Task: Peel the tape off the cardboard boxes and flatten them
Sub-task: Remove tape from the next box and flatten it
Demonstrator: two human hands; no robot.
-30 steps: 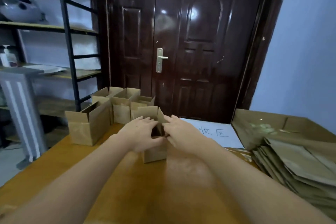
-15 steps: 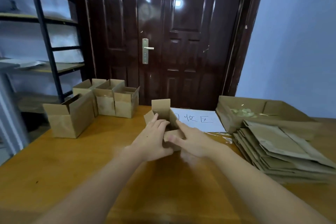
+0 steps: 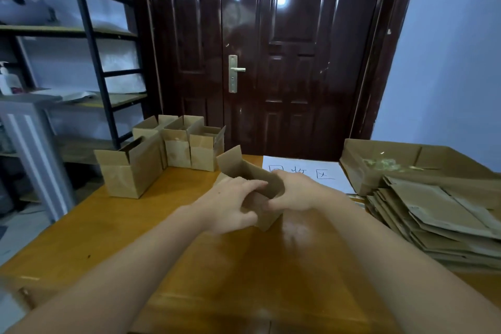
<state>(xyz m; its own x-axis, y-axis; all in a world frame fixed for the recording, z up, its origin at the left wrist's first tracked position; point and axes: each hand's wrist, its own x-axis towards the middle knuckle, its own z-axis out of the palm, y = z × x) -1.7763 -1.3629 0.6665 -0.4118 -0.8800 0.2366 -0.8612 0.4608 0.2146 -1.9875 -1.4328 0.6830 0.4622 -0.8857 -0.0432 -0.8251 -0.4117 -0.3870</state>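
both my hands (image 3: 260,199) grip one small box (image 3: 250,179) on the bench (image 3: 108,225); flattened stack (image 3: 439,219) done, four upright boxes (image 3: 162,152) remain.

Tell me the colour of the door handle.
Pale gold, brassy; the door handle shows best in the head view.

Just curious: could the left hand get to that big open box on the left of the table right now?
Probably, but not at once: the left hand grips the small box together with the right hand. Bare table lies between it and the big open box.
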